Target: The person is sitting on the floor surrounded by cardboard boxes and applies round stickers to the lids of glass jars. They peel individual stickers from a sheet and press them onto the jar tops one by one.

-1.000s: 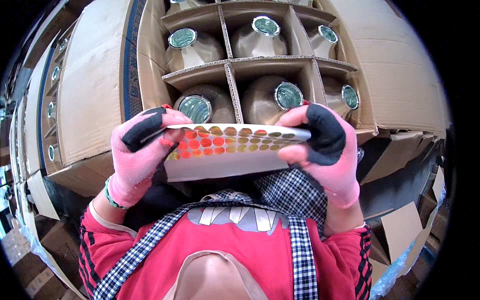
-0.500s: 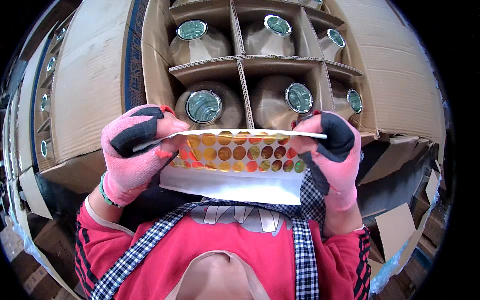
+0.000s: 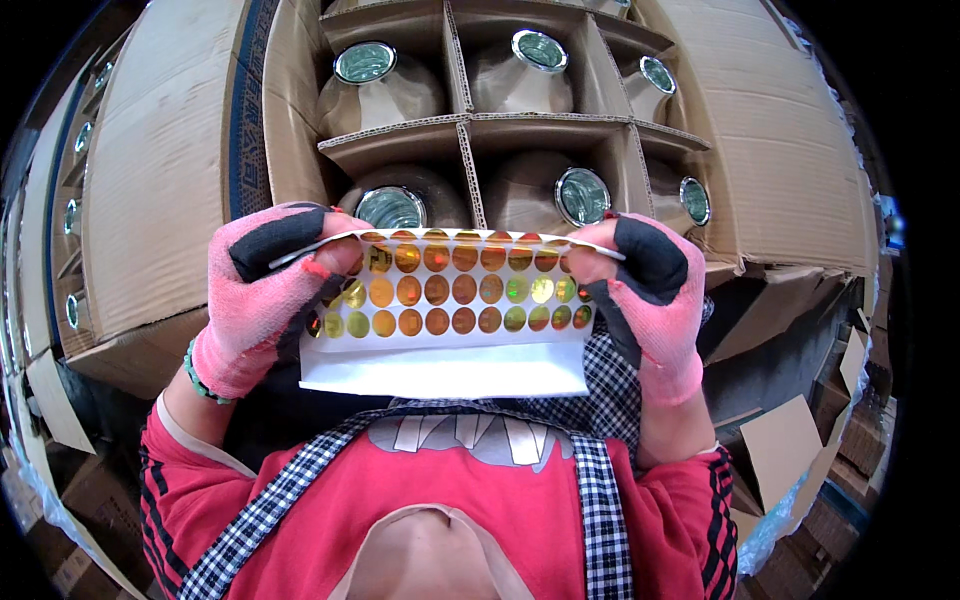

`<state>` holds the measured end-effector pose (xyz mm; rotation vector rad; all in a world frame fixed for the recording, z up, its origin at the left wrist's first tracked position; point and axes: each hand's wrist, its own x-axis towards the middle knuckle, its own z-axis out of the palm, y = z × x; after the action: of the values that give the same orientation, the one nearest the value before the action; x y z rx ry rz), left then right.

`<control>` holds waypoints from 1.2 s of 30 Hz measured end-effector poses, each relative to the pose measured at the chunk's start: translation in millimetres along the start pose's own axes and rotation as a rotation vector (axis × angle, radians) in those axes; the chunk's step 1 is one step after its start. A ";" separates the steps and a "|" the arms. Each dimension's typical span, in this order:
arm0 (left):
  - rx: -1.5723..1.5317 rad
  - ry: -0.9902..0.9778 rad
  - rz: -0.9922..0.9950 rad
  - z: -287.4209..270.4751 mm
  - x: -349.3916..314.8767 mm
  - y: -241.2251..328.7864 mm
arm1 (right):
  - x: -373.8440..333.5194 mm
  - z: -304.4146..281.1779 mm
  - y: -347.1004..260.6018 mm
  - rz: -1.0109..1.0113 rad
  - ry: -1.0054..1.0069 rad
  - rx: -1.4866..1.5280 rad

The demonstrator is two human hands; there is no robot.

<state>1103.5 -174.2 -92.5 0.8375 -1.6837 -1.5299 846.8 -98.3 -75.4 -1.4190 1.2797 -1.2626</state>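
Between both gloved hands, just above chest: white sticker sheet (image 3: 450, 350) w/ rows of round shiny gold-orange stickers (image 3: 450, 290), held flat-ish, face toward camera. Left hand (image 3: 265, 295) in pink-and-black fingerless glove, closed on sheet's left edge, thumb on top near upper corner. Right hand (image 3: 645, 295), same glove type, pinching sheet's right edge, fingers curled. Sheet's top edge bent slightly over. Directly behind sheet: open cardboard box (image 3: 780, 150) w/ cardboard dividers (image 3: 465, 130), one brown bottle w/ silver-green cap (image 3: 582, 195) per cell; nearest two caps sit just above sheet's top edge. Red top and checked straps (image 3: 600, 500) at bottom of view.

Vs. half a sec ago: sheet tipped more toward camera, more sticker rows showing, white lower margin fuller. Vs. 1 s ago: sheet no longer near edge-on. Both hands still gripping same ends.
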 end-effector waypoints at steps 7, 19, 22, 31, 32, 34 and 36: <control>0.079 0.023 -0.014 1.4 0.7 5.1 | -0.6 -1.5 1.7 -0.137 0.013 -0.031; 0.165 0.007 0.015 1.9 -0.4 15.6 | 11.5 -0.4 -7.4 -0.487 0.039 -0.713; 0.241 -0.008 0.039 0.6 -1.3 18.1 | 10.9 1.9 -8.5 -0.508 0.048 -0.755; 0.148 0.007 -0.020 0.8 -4.3 14.0 | 7.2 3.9 -9.9 -0.469 0.015 -0.720; 0.097 0.027 -0.041 0.6 -5.1 13.0 | 7.5 3.8 -12.7 -0.447 0.007 -0.674; -0.024 0.063 -0.073 -1.3 -6.8 6.5 | 7.6 -8.2 -19.0 -0.426 0.014 -0.572; 0.001 0.087 -0.095 -4.5 -6.8 0.9 | 10.8 -37.8 -19.1 -0.513 0.170 -0.565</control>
<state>1111.0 -170.9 -91.8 0.9830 -1.6020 -1.5339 812.3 -104.6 -49.3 -2.1841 1.5203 -1.4365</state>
